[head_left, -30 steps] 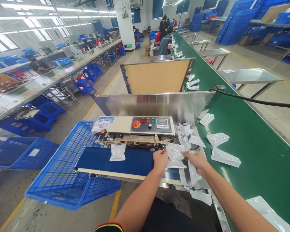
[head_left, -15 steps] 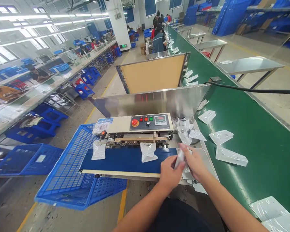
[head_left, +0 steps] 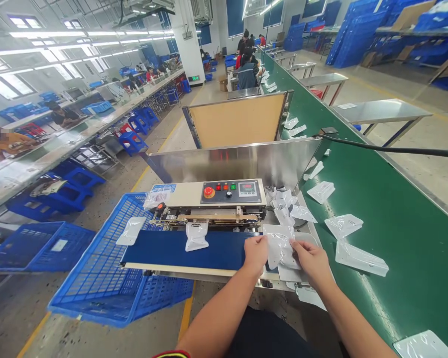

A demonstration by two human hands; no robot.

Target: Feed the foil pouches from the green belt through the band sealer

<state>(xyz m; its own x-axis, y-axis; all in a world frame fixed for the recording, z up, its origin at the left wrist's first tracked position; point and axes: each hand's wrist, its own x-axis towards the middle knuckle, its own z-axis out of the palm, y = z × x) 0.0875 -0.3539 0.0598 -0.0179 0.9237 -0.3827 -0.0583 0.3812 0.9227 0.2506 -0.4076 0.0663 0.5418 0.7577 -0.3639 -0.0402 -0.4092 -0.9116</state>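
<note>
Between my two hands a white plastic pouch (head_left: 280, 247) is stretched flat, just right of the sealing machine's slot. My left hand (head_left: 256, 254) pinches its left upper edge, over the right end of the blue belt (head_left: 224, 252). On the pouch's right edge, my right hand (head_left: 313, 261) closes with thumb and fingers. The band sealing machine (head_left: 209, 194) stands behind, with buttons and a display on top. A second pouch (head_left: 196, 236) hangs from its sealing bar above the belt. Another pouch (head_left: 131, 231) lies at the belt's left end, jutting over the crate.
A blue plastic crate (head_left: 93, 278) sits below the belt's left end. Several pouches are heaped right of the machine (head_left: 283, 199). The green conveyor (head_left: 406, 228) runs along the right with more pouches. A steel panel (head_left: 239, 164) stands behind; people sit farther back.
The pouch in my hands has been spread out flat, and my hands have moved apart. The two pouches at the machine have travelled left; the leading one is now free of the sealing bar.
</note>
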